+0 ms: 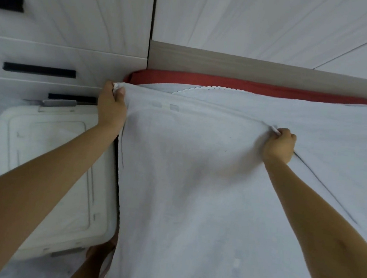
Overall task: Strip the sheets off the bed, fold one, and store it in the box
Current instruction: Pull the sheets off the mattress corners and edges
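Sheet (pixel 185 183), one, in two hands (pixel 111 107) (pixel 280 146); one box (pixel 43 138).

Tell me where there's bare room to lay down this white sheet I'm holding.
The flat lid of the white plastic box, between the white drawers and the bed, is bare. The bed beyond your right hand is open too. The gap between box and bed, below your left hand, is tight.

Left hand (pixel 111 107) and right hand (pixel 280 146): bare, uncovered from fingertips to wrist. Left forearm (pixel 39 183) and right forearm (pixel 319 208): bare along the entire visible length, to the frame edge. Left thumbnail (pixel 121 90): short, plain. Leg portion (pixel 97 256) at bottom edge: blurred, covering indeterminate.
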`<state>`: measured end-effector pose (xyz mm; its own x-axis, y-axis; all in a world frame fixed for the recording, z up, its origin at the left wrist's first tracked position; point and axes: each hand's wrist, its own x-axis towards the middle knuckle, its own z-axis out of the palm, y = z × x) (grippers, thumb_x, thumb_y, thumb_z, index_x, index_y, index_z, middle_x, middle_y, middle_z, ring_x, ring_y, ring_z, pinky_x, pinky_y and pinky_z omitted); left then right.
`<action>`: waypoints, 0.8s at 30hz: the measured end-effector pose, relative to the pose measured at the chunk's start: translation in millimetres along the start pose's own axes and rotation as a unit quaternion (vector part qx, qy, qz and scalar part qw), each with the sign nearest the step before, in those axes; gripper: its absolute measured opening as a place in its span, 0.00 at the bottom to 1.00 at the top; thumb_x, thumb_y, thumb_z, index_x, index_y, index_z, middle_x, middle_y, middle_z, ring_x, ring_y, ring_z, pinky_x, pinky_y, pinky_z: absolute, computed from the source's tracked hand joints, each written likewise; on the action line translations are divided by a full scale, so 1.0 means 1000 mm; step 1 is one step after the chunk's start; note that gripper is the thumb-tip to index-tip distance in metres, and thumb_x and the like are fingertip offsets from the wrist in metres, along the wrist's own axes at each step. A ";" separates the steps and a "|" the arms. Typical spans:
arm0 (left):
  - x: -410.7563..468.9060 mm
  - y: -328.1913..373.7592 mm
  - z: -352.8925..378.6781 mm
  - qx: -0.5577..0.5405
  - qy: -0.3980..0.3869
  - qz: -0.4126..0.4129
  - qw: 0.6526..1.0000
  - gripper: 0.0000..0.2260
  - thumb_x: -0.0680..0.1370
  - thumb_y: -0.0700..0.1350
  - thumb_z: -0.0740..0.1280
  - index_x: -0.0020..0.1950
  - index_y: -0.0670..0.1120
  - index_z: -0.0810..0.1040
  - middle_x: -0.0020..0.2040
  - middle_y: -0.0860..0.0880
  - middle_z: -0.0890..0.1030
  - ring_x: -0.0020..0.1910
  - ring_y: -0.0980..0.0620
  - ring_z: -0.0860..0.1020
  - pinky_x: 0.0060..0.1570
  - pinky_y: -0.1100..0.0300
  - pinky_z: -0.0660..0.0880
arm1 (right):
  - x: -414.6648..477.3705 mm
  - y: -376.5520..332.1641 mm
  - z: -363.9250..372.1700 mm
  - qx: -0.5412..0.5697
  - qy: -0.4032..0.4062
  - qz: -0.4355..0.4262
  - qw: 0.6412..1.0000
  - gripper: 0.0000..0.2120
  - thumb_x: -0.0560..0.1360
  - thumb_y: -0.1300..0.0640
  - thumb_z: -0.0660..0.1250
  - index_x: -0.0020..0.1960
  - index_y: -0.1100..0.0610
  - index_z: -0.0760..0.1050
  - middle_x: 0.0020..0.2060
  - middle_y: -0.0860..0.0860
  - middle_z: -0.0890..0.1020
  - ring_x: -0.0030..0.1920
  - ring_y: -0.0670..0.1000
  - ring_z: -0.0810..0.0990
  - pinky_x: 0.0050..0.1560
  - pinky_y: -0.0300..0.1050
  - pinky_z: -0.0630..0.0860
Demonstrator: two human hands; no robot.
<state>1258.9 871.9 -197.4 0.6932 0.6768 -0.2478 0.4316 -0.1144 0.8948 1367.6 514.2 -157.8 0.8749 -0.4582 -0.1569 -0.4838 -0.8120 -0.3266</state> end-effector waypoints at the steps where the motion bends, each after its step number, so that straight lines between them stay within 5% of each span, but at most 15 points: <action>1: 0.000 0.003 0.000 -0.004 0.008 -0.001 1.000 0.03 0.82 0.40 0.55 0.49 0.44 0.66 0.40 0.51 0.69 0.45 0.52 0.68 0.36 0.69 0.65 | 0.000 0.000 -0.003 0.037 0.008 0.003 0.999 0.13 0.80 0.57 0.54 0.59 0.61 0.72 0.60 0.57 0.72 0.53 0.59 0.75 0.49 0.43 0.65; 4: 0.002 0.007 0.000 0.002 0.011 -0.003 1.000 0.02 0.82 0.40 0.55 0.50 0.45 0.66 0.46 0.46 0.70 0.46 0.52 0.69 0.41 0.65 0.67 | 0.005 0.000 -0.018 0.102 0.037 -0.032 0.994 0.11 0.80 0.59 0.56 0.56 0.61 0.74 0.54 0.57 0.78 0.51 0.54 0.75 0.46 0.36 0.63; 8: 0.002 0.010 0.002 0.018 0.016 -0.006 1.000 0.04 0.82 0.41 0.55 0.52 0.45 0.68 0.47 0.46 0.70 0.46 0.52 0.69 0.39 0.66 0.66 | 0.022 -0.007 -0.042 0.084 0.022 -0.087 0.992 0.10 0.79 0.54 0.59 0.53 0.60 0.74 0.45 0.55 0.79 0.45 0.50 0.72 0.44 0.38 0.65; 18: 0.015 -0.007 0.003 -0.014 0.083 -0.036 0.996 0.02 0.81 0.40 0.55 0.48 0.44 0.65 0.37 0.56 0.67 0.42 0.54 0.68 0.35 0.75 0.64 | 0.041 -0.047 -0.022 0.077 0.020 -0.108 0.991 0.09 0.79 0.52 0.59 0.45 0.55 0.72 0.35 0.50 0.74 0.40 0.51 0.71 0.41 0.40 0.64; 24: 0.022 -0.014 0.008 0.007 0.078 -0.040 0.996 0.01 0.81 0.39 0.56 0.50 0.44 0.66 0.47 0.46 0.71 0.47 0.53 0.68 0.37 0.69 0.64 | 0.053 -0.055 0.004 0.091 -0.042 -0.074 0.992 0.10 0.79 0.56 0.60 0.52 0.61 0.76 0.42 0.51 0.75 0.44 0.51 0.71 0.44 0.38 0.64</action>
<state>1272.4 882.9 -218.7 0.5588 0.7887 -0.2563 0.4899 -0.0646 0.8694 1441.3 536.3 -152.2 0.9387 -0.3008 -0.1685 -0.3440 -0.7864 -0.5130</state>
